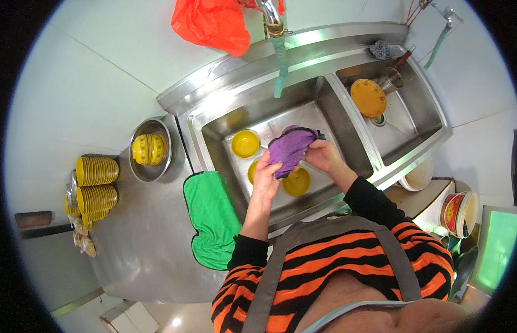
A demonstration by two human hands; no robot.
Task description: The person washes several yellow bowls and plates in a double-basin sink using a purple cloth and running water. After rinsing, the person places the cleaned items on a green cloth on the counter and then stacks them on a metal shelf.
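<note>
Over the left basin (219, 139) of a steel double sink, a purple cloth (292, 146) with dark edging is held in both hands. My left hand (266, 178) grips its lower left side, thumb on top. My right hand (325, 156) pinches its right edge. Whether the bunched cloth covers anything cannot be seen. On the basin floor below are a yellow bowl (245, 144) at the left and another yellow bowl (297, 183) beneath my hands. A third yellow bowl (252, 171) is mostly hidden behind my left hand.
A green cloth (210, 216) lies on the steel counter (150, 249) beside the sink. Left of it stand a metal basin (151, 177) holding yellow bowls and stacks of yellow cups (97, 171). An orange plate (368, 98) and a strainer (392, 80) rest in the right basin. A hose (280, 62) hangs overhead.
</note>
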